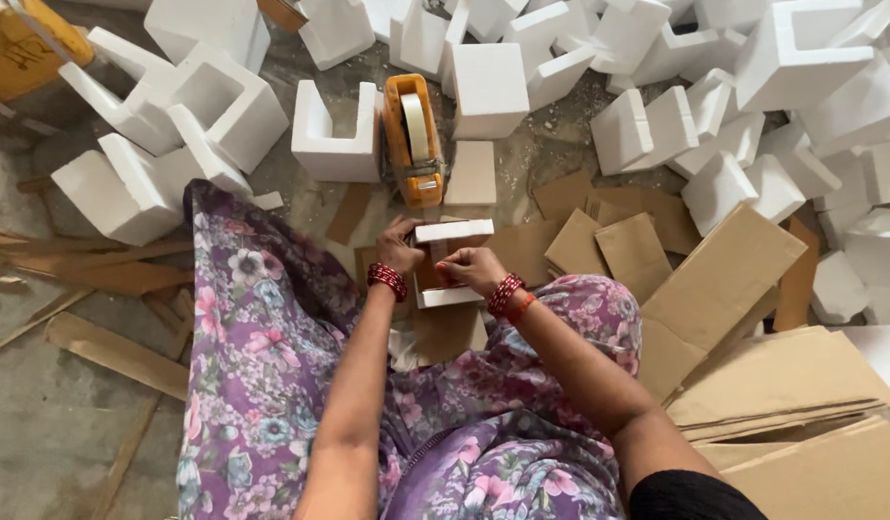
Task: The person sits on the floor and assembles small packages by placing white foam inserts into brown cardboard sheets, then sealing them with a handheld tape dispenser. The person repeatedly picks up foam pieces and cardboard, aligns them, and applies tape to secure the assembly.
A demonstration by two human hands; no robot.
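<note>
In the head view I sit on the floor in a purple flowered dress. Both hands hold a white foam corner block [451, 232] with a brown cardboard piece [431, 276] set inside it. My left hand [397, 247] grips the block's left side. My right hand [472, 268] presses on the cardboard at the block's middle right. Red bangles ring both wrists. An orange tape dispenser [413, 140] with a pale tape roll lies on the floor just beyond the block.
Many white foam blocks [214, 106] crowd the floor ahead and to the right. Brown cardboard sheets [724, 279] are stacked at my right. Cardboard strips [108, 351] lie on the concrete at my left. A yellow container [26, 48] sits at the top left.
</note>
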